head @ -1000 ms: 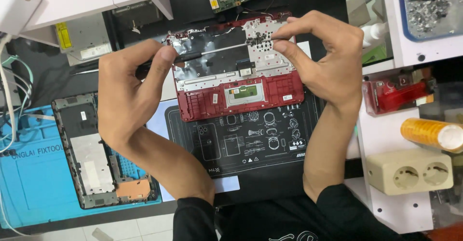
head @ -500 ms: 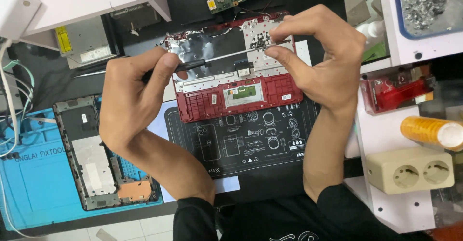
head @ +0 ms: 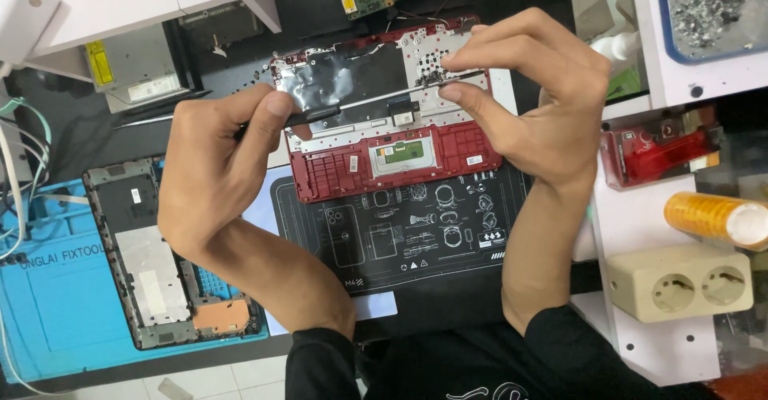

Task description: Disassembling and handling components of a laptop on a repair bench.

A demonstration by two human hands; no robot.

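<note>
We see red laptop palmrest shell (head: 384,140) at frame centre, underside up, on black repair mat (head: 400,240). Our left hand (head: 212,172) pinches left end of thin black strip (head: 376,100) lying across shell; right hand (head: 532,96) pinches its right end. White tray (head: 704,20), upper right, holds grey debris. Blue mat (head: 48,304), lower left, carries grey chassis (head: 160,256).

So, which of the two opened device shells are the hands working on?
The red laptop shell at the centre, gripped by both hands; the grey shell lies untouched on the blue mat.
</note>
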